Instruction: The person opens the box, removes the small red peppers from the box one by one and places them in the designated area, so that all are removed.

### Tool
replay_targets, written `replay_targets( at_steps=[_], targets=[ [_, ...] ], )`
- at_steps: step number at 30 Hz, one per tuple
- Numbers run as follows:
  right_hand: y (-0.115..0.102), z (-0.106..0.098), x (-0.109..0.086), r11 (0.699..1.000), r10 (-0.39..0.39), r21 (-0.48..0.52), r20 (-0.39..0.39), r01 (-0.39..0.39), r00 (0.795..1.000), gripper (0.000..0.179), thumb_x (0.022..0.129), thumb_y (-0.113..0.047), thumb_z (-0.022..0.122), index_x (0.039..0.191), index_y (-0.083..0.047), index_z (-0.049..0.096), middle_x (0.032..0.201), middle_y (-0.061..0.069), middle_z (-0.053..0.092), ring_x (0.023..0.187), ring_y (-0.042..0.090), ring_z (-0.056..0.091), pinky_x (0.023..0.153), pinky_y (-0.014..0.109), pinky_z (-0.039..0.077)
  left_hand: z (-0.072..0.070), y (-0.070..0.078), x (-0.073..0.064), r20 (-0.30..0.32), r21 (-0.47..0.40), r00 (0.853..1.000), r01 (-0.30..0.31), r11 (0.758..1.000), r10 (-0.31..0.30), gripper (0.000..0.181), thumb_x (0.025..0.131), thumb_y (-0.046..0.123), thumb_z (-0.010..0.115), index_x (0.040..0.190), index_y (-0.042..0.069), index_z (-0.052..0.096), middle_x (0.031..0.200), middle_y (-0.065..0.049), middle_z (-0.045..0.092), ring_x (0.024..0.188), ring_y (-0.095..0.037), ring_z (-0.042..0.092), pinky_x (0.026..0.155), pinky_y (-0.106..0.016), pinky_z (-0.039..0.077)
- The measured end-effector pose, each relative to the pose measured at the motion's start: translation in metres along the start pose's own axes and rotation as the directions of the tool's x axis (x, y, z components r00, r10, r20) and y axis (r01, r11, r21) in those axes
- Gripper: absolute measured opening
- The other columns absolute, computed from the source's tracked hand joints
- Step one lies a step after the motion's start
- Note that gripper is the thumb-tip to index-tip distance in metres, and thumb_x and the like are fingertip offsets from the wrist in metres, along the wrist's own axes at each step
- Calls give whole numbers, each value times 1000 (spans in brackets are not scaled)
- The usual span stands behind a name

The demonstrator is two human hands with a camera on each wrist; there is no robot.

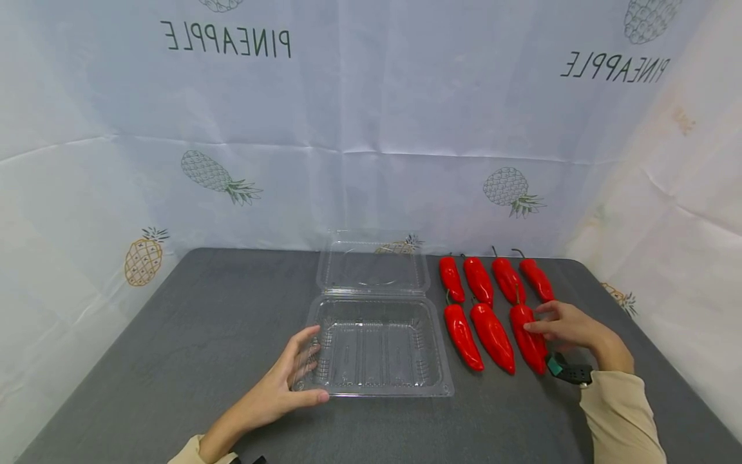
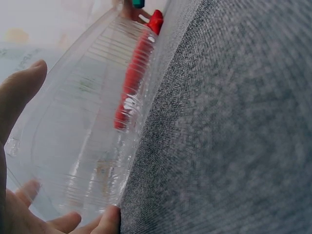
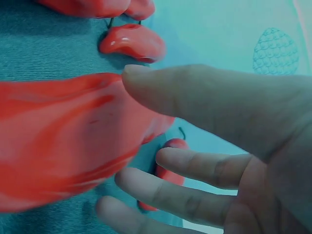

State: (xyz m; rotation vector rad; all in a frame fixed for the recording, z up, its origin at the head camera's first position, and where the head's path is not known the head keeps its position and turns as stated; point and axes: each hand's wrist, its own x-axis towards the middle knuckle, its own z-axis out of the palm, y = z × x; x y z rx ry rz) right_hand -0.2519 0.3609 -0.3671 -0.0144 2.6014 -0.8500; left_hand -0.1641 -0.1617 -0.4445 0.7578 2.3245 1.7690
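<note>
A clear plastic clamshell container [image 1: 379,391] lies on the table with its lid [image 1: 373,283] folded back. My left hand [image 1: 284,380] is at its left side, fingers spread along the wall and thumb near the front left corner. In the left wrist view the fingertips [image 2: 112,217] meet the plastic and the thumb stands apart from it. At the right, my right hand [image 1: 570,328] is over a red pepper [image 1: 524,332] in the near row. Its thumb [image 3: 146,80] lies at the pepper's edge in the right wrist view, while the other fingers are spread and relaxed.
Several more red peppers stand in two rows right of the container, among them a far-row pepper [image 1: 478,280] and a near-row pepper [image 1: 491,335]. A dark grey table [image 1: 232,309] carries everything. Behind it hangs a white curtain [image 1: 371,129] with pineapple prints.
</note>
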Motion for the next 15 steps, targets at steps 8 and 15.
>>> replay_targets(
  at_steps=[8,15],
  targets=[
    [-8,-3,-8,991,-58,-125,-135,41,989,79,93,-40,63,140,16,32,127,38,50,112,48,52,86,55,57,-1,0,-1,-2,-9,1000,-28,1000,28,95,85,8,75,155,5,10,161,-28,7,143,-58,22,111,-55,37],
    [-25,5,-12,979,-162,-156,-217,130,963,74,95,-38,62,141,13,35,135,40,46,119,53,49,89,61,53,-5,0,1,-11,27,1000,-22,999,22,86,91,6,67,155,5,9,161,-29,7,142,-60,22,109,-57,39]
  ],
)
